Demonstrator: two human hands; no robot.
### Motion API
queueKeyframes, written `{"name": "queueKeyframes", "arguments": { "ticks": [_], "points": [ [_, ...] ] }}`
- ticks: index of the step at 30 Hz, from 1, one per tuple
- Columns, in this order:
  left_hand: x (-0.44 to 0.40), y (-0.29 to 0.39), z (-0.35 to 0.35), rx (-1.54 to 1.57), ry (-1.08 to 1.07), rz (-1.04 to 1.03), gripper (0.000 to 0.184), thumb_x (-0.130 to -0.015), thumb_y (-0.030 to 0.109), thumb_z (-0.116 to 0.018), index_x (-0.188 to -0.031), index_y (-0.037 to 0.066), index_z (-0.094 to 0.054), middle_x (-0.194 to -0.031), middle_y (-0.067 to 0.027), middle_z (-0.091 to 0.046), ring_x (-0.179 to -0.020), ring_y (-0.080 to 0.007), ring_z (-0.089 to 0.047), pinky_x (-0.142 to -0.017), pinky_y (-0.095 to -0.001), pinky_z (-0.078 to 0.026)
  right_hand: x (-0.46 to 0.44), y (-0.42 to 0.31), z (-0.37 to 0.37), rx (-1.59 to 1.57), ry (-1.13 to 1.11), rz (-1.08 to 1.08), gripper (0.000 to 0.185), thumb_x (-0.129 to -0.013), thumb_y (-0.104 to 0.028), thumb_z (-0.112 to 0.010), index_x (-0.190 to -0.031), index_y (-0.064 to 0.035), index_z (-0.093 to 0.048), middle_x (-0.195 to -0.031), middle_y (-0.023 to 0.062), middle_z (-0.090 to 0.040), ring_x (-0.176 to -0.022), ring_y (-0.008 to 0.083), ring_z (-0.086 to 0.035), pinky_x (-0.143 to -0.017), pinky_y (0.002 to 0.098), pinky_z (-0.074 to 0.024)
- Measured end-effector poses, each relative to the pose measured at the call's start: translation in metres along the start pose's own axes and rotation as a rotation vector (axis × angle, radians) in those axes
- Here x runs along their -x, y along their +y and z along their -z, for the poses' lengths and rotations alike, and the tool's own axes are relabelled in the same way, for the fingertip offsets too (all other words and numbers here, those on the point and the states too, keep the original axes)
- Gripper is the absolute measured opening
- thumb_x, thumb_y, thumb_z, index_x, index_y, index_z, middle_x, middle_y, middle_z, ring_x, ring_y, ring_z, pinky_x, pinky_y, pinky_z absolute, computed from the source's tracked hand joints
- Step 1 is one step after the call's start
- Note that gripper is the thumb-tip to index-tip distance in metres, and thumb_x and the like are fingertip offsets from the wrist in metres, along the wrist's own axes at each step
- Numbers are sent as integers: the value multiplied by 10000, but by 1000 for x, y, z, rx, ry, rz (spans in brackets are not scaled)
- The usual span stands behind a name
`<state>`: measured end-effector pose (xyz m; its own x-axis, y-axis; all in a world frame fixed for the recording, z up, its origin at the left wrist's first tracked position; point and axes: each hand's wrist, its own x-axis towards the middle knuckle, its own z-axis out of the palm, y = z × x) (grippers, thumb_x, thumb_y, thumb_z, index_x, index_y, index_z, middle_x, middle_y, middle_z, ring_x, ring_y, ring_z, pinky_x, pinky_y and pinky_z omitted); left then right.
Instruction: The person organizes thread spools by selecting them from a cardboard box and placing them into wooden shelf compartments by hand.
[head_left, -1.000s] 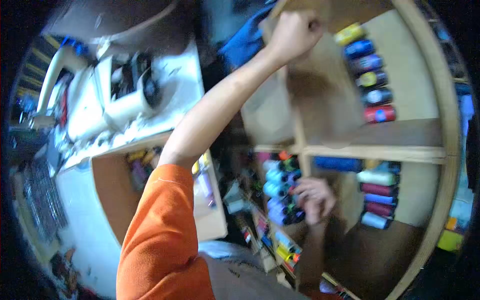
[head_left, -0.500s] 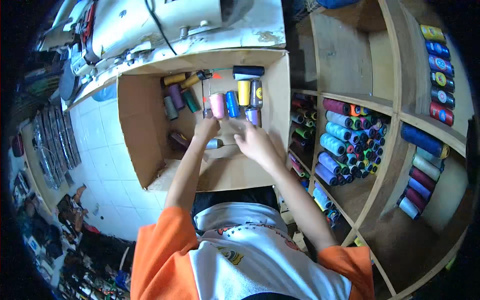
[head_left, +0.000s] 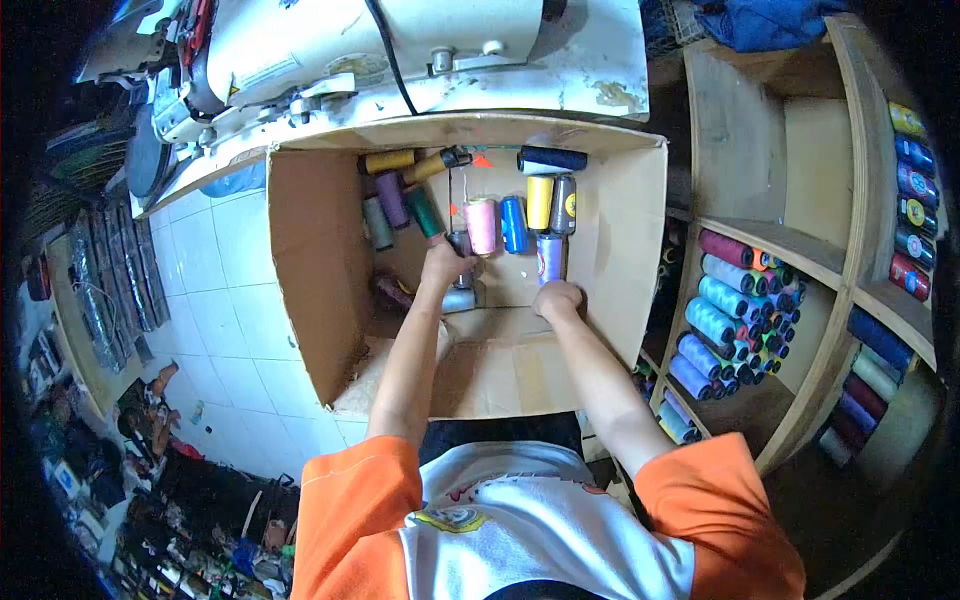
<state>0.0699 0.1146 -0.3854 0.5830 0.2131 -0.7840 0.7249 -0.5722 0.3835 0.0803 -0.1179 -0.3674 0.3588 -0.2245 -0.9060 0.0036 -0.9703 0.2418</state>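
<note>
A cardboard box (head_left: 310,270) holds several thread spools. Inside it, my left hand (head_left: 445,268) has its finger and thumb closed about a dark grey thread spool (head_left: 461,243). My right hand (head_left: 558,298) has its fingers curled at the lower end of a purple thread spool (head_left: 549,256); part of its grip is hidden. Between and above the hands lie a pink spool (head_left: 481,226) and a blue spool (head_left: 514,224). A yellow spool (head_left: 539,203) and a black spool (head_left: 564,205) lie higher up. Left of them is a green spool (head_left: 422,214).
A white sewing machine (head_left: 370,45) stands on a table beyond the box. To the right, a wooden shelf (head_left: 770,235) holds stacked thread spools (head_left: 735,310) in many colours. White tiles (head_left: 235,320) cover the floor at left, with clutter at lower left.
My right hand has lowered onto the near end of the purple spool, its fingers now curled. My left hand has closed about the dark grey spool. The whole view has shifted.
</note>
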Motion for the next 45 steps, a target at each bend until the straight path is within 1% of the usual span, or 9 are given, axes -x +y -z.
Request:
{"name": "queueKeyframes", "arguments": {
  "ticks": [4, 9, 13, 19, 28, 34, 37, 41, 45],
  "points": [
    [-11, 12, -9, 37, 52, -13, 833, -540, 363, -827, -1095, -118, -434, -1000, -280, -607, -946, -373, -611, -812, -402, -498, 42, 3, 31, -427, 501, 49, 498, -729, -238, -674, -1124, 10, -497, -1104, 223, -555, -1004, 381, -564, -857, 420, -475],
    [-4, 36, 4, 199, 103, -34, 792, -517, 373, -848, -1052, -93, -494, -982, -225, -621, -938, -307, -615, -843, -368, -481, 17, -6, 24, -672, 451, -51, 666, -722, -307, -705, -1191, 32, -374, -1155, 257, -477, -1066, 409, -515, -900, 470, -438],
    [3, 63, -9, 366, 119, -43, 983, -592, 343, -814, -1284, -77, -256, -1186, -267, -485, -1066, -362, -534, -902, -412, -444, -7, -32, 7, -731, 386, -204, 963, -679, -385, -726, -1369, 14, -183, -1295, 262, -375, -1207, 428, -388, -1009, 511, -343],
    [-9, 70, -32, 166, 181, 214, 1007, -607, 360, -749, -1368, 35, -175, -1329, -347, -217, -1173, -512, -374, -952, -543, -373, -4, -30, 26, -803, 311, -254, 824, -689, -328, -718, -1293, -1, -262, -1272, 288, -382, -1137, 432, -460, -943, 488, -417],
    [-13, 49, -35, 237, 295, 110, 845, -610, 407, -712, -1208, -83, -369, -1135, -329, -483, -1077, -427, -502, -922, -442, -419, -8, -22, 17, -745, 400, -97, 775, -639, -285, -728, -1237, 54, -370, -1078, 298, -571, -960, 427, -590, -884, 394, -481],
    [19, 55, -5, 177, 240, 7, 742, -693, 309, -680, -1255, -54, -359, -1199, -321, -424, -1093, -462, -475, -950, -448, -408, -11, 7, 27, -1092, 133, 138, 318, -663, -133, -688, -936, 0, -593, -891, 133, -625, -714, 220, -649, -527, 401, -543],
    [7, 57, -6, 144, 257, 5, 727, -702, 320, -683, -1245, -53, -375, -1183, -317, -435, -1078, -454, -487, -914, -446, -432, 7, 20, 56, -913, 272, 245, 363, -669, -143, -686, -981, -7, -561, -901, 121, -615, -725, 186, -627, -602, 353, -520],
    [6, 96, -13, 239, 358, -69, 948, -640, 346, -757, -1336, -20, -227, -1232, -335, -395, -1140, -467, -433, -944, -499, -381, 133, 44, 124, -882, 310, 358, 628, -665, -342, -686, -1117, 37, -471, -940, 224, -635, -897, 338, -630, -774, 361, -501],
    [11, 132, -36, 140, 427, 102, 1182, -576, 360, -813, -1422, 77, -38, -1333, -332, -290, -1217, -467, -352, -952, -587, -316, 182, 79, 123, -1453, 76, 614, 491, -749, -77, -639, -1173, 12, -408, -1038, 121, -538, -953, 197, -566, -800, 355, -476]
  ]
}}
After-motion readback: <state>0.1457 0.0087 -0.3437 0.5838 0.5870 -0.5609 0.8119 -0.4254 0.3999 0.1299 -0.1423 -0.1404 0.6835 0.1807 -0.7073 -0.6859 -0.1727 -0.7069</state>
